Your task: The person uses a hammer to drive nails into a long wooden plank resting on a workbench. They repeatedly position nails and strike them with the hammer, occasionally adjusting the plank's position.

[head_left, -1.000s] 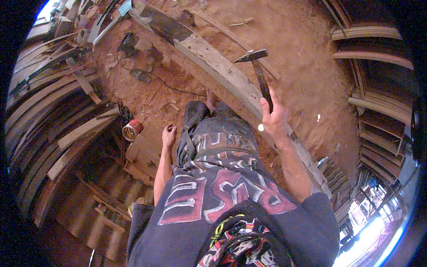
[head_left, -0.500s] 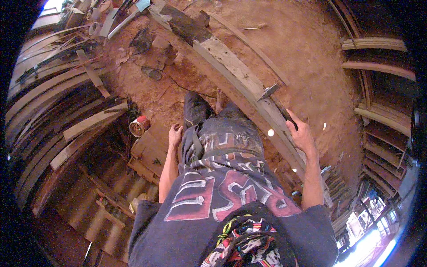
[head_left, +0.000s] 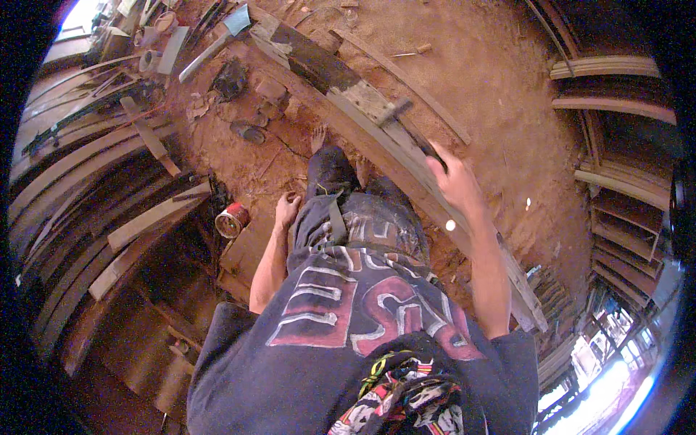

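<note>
On the long curved grey timber plank, your right hand, closed round the dark-handled hammer, has swung down from overhead, its head now meeting the wood; another blow lands. Your left hand hangs loosely curled, empty, beside your thigh.

Bare dirt floor lies open at upper right; stacked planks and scattered tools crowd the left.

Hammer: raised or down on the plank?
Down: the hammer head rests on the long plank, handle gripped in the right hand.
</note>
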Demonstrator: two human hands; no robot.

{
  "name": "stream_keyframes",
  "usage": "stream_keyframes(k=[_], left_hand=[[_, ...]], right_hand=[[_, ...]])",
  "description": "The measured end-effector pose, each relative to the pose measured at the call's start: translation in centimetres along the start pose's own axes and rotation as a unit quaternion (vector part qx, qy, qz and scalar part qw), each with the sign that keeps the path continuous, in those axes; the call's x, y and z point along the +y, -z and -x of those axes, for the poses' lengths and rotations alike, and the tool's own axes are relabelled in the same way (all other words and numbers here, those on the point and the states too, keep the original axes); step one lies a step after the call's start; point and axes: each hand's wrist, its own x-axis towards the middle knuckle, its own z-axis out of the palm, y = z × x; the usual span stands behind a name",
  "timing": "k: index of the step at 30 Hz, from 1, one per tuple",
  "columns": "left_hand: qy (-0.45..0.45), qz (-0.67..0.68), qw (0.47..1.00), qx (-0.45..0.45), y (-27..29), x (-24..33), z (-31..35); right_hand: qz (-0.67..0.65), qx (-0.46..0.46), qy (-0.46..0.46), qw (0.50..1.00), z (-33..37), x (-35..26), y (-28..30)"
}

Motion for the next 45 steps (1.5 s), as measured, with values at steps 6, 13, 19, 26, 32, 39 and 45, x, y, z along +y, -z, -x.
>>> stream_keyframes(k=[6,13,19,26,32,39,45], left_hand=[[-0.047,0.023,0.999,-0.007,1.6,5.0,-3.0],[-0.215,0.132,0.96,0.118,7.3,15.4,-4.7],[-0.306,0.263,0.892,0.203,10.5,31.1,-3.2],[-0.356,0.334,0.866,0.106,9.6,38.3,-5.4],[-0.324,0.234,0.917,-0.007,7.8,37.7,-4.9],[-0.339,0.196,0.919,-0.034,6.4,36.8,-5.1],[-0.352,0.171,0.917,-0.07,5.7,36.6,-5.2]], right_hand=[[0.003,0.028,-0.077,0.997,11.9,11.0,2.1],[0.001,0.028,-0.062,0.998,7.9,2.8,2.9],[0.029,0.029,-0.015,0.999,-3.8,-8.2,1.7],[0.011,0.068,-0.026,0.997,-7.4,-13.0,-0.9],[-0.066,0.1,-0.104,0.987,3.6,-2.0,-3.8],[-0.106,0.071,-0.31,0.942,17.6,9.8,-1.7],[-0.055,0.064,-0.231,0.969,12.5,5.8,0.0]])
